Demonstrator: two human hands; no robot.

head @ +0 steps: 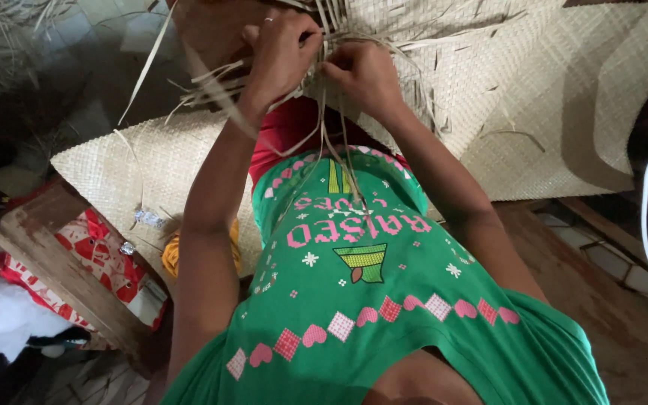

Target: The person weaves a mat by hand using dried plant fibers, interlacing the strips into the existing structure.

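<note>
Your left hand (283, 52) and right hand (361, 71) pinch pale straw strips (331, 142) at the woven mat's (534, 90) edge. Loose strips trail over your green shirt (384, 300).

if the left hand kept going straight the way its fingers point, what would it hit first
The left hand points up the picture into the loose pale strips it is gripping at the unfinished edge of the woven mat. It would likely meet those strips first, then the mat, though depth is hard to judge.

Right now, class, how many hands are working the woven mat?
2. The left hand grips loose strips at the woven mat edge, top centre; the right hand pinches strips just beside it. No other hands show.
</note>
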